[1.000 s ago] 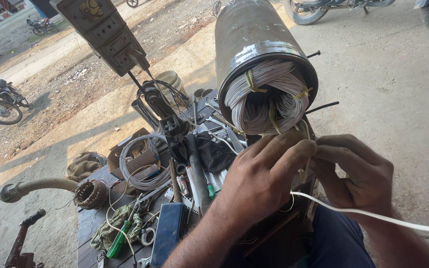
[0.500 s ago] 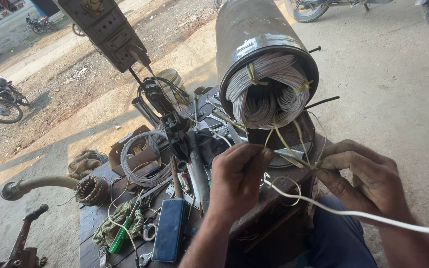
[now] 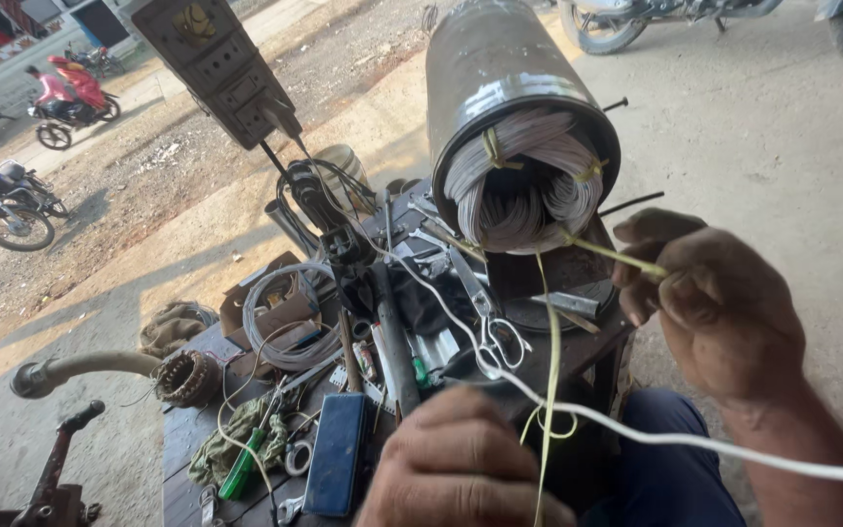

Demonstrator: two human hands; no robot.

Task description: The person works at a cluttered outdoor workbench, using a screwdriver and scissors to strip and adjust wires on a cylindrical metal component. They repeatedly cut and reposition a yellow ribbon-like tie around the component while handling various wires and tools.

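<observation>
A grey metal cylinder (image 3: 500, 73), a motor stator, lies tilted with its open end facing me, packed with white wire windings (image 3: 524, 185) bound by yellow ties. My right hand (image 3: 714, 307) pinches a yellow tie strand (image 3: 617, 256) that runs taut from the windings. My left hand (image 3: 456, 468) is low in the view, closed around a second yellow strand (image 3: 546, 390) that hangs down from the windings. A white wire (image 3: 695, 441) crosses from the bench out to the right, under my right wrist.
The dark workbench (image 3: 182, 459) holds scissors (image 3: 500, 337), a wire coil (image 3: 290, 322), a blue case (image 3: 336, 464), a green screwdriver (image 3: 241, 473) and a small stator (image 3: 187, 379). A switch box (image 3: 221, 63) hangs above. Motorcycles (image 3: 12, 210) stand on the dirt.
Both hands have pulled back from the windings: the right moved out to the right drawing a yellow strand taut, the left dropped low toward me with another strand.
</observation>
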